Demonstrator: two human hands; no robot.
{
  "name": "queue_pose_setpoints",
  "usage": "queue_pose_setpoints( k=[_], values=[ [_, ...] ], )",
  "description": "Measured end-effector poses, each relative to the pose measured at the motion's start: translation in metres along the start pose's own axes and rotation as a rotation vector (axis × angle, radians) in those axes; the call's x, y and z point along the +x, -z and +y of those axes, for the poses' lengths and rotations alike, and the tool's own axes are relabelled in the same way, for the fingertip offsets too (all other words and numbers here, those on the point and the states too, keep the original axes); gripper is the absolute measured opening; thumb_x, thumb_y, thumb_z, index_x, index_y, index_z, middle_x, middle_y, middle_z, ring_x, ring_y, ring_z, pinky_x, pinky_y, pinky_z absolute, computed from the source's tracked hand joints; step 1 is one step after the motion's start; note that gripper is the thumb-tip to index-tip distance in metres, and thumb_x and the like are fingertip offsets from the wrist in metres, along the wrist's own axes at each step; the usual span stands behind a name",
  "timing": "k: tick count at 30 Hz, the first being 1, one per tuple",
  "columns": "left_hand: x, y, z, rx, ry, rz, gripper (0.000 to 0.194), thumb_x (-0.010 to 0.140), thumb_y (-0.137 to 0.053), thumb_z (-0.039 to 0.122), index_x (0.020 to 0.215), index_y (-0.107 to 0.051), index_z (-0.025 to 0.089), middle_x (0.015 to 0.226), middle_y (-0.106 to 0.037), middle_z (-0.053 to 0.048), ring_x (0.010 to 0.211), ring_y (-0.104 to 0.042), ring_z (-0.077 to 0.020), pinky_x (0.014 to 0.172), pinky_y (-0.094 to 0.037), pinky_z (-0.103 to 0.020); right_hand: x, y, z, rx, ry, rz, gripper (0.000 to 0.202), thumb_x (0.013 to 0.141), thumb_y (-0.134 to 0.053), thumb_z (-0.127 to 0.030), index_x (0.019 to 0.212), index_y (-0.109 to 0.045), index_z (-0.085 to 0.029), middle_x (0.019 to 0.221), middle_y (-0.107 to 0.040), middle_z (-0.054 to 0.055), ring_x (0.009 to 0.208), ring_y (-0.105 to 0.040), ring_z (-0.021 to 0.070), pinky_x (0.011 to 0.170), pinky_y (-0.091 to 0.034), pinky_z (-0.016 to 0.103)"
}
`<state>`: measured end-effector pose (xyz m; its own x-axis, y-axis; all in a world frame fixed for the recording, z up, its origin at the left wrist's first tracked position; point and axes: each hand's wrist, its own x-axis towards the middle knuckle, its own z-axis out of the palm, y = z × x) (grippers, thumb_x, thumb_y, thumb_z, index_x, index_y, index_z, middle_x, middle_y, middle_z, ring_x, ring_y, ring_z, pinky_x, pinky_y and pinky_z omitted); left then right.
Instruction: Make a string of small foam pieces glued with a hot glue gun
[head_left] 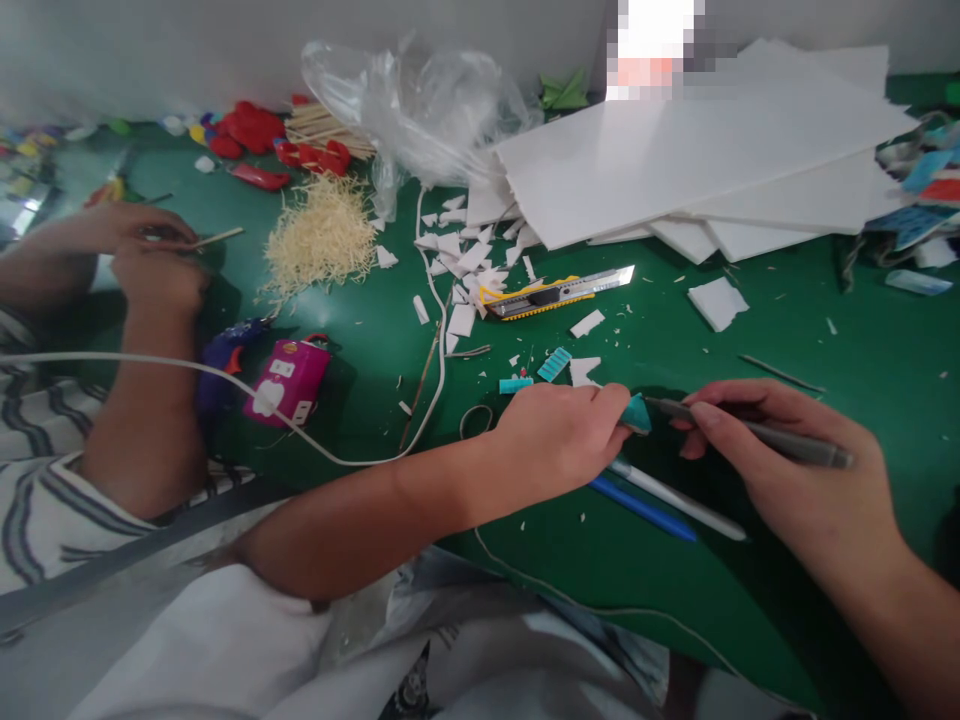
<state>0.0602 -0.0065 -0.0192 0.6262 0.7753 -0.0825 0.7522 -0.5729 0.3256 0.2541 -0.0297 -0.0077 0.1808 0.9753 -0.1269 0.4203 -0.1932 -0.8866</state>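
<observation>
One teal piece [639,413], pinched by the left grip [566,430], wants steadiness beside the pen-shaped tool [799,443] the right grip [799,495] holds.

Worktop: green [862,340], and what a busy spread we have on it!
White sheets: a stack [697,150] up at the back right, edges fanned out, corners overlapping.
Plastic bag: clear, crumpled [450,110], slumped just left of the sheets.
Shavings: a pale, curly heap [321,235], well over to the left.
Sticks: a thin bundle [322,130], behind that heap, red lumps [251,125] right alongside.
Cutter: yellow-edged [551,295], blade out and pointing right, handle end among white scraps [472,258].
Cable: white [360,463], looping from the bag and running left, straight across a magenta box [309,380]!
</observation>
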Motion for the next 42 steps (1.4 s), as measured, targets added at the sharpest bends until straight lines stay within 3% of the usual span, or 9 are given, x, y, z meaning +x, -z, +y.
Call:
queue_pose_setpoints(
  k=[12, 20, 42],
  values=[
    [0.0, 0.001, 0.0, -0.005, 0.0, -0.005, 0.021, 0.102, -0.055, 0.035, 0.111, -0.061, 0.017, 0.087, -0.077, -0.004, 0.079, -0.075, -0.0212, 0.057, -0.046, -0.027, -0.002, 0.003, -0.003, -0.02, -0.038, 0.037, 0.022, 0.077, -0.073, -0.049, 0.075, -0.07, -0.027, 0.056, -0.068, -0.001, 0.057, -0.07, 0.0204, 0.06, -0.061, 0.034],
    [-0.001, 0.0, -0.001, 0.005, -0.011, 0.004, 0.021, 0.102, -0.055, 0.036, 0.111, -0.06, 0.018, 0.088, -0.077, -0.003, 0.078, -0.075, -0.0227, 0.055, -0.044, -0.029, -0.005, 0.008, 0.001, -0.006, -0.037, -0.017, 0.019, 0.08, -0.074, -0.048, 0.076, -0.072, -0.029, 0.056, -0.068, -0.001, 0.054, -0.069, 0.0205, 0.057, -0.061, 0.035],
    [-0.002, 0.001, 0.0, -0.014, -0.001, -0.017, 0.02, 0.103, -0.053, 0.035, 0.112, -0.059, 0.018, 0.089, -0.076, -0.004, 0.08, -0.075, -0.0213, 0.057, -0.048, -0.027, -0.005, 0.003, 0.007, -0.025, -0.025, -0.011, 0.018, 0.078, -0.076, -0.047, 0.077, -0.072, -0.03, 0.061, -0.071, -0.002, 0.055, -0.069, 0.0198, 0.054, -0.06, 0.033]
  ],
)
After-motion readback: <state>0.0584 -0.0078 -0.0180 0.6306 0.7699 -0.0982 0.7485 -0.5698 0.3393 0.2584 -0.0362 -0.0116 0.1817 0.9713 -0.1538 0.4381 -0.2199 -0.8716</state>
